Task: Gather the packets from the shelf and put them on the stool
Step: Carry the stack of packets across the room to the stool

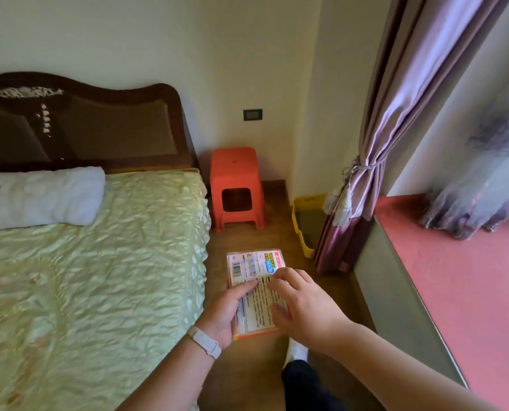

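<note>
A stack of flat printed packets (pixel 254 269) with a barcode and coloured labels is held out over the wooden floor. My left hand (pixel 223 312) grips the stack from its left edge and underneath. My right hand (pixel 299 304) rests on top of its right side, fingers spread over the print. The orange plastic stool (pixel 234 164) stands ahead in the corner between the bed and the wall, its top bare. No shelf is in view.
A bed with a pale green quilted cover (pixel 93 262) and a rolled white towel (pixel 40 197) fills the left. A yellow bin (pixel 306 223) stands by the tied purple curtain (pixel 354 188). A pink window ledge (pixel 469 277) runs along the right. My foot (pixel 296 351) is below.
</note>
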Tool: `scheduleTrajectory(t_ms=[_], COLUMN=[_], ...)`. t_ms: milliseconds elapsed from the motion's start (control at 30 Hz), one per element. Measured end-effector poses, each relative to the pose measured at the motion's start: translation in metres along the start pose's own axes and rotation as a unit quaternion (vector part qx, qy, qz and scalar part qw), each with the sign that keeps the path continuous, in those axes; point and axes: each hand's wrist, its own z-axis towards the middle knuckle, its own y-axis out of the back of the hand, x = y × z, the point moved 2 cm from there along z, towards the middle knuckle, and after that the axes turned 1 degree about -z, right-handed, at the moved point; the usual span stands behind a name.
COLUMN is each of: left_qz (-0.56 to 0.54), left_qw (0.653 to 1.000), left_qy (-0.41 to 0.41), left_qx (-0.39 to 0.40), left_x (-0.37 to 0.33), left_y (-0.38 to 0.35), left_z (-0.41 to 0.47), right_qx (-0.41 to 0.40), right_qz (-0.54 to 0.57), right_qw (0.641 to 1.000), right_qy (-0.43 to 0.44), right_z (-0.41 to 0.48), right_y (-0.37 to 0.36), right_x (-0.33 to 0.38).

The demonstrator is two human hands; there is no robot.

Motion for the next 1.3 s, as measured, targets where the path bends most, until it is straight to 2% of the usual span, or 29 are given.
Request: scheduleTrajectory(t_ms=[200, 533, 800, 1000, 1300], left_qz=[-0.004, -0.017, -0.034, -0.037, 0.0], left_qw=[1.0, 0.999, 0.997, 0.996, 0.998], left_qy=[-0.007, -0.006, -0.007, 0.026, 0.069], left_qx=[-0.024, -0.051, -0.063, -0.075, 0.015], left_x=[-0.062, -0.184, -0.243, -0.278, -0.395], left_y=[-0.006, -0.059, -0.049, -0.015, 0.036], left_z=[0.099, 0.254, 0.331, 0.411, 0.556], right_qx=[0.004, 0.009, 0.052, 0.1, 0.131], right_qz=[0.026, 0.033, 0.046, 0.027, 0.011], right_qw=[0.999, 0.998, 0.997, 0.994, 0.989], right_qy=[0.019, 0.05, 0.042, 0.029, -0.073], right_z=[0.108, 0.284, 0.38, 0.466, 0.635], right_y=[-0.002, 0.047, 0.05, 0.035, 0.032], right_x=[-0.067, -0.186, -0.219, -0.238, -0.254])
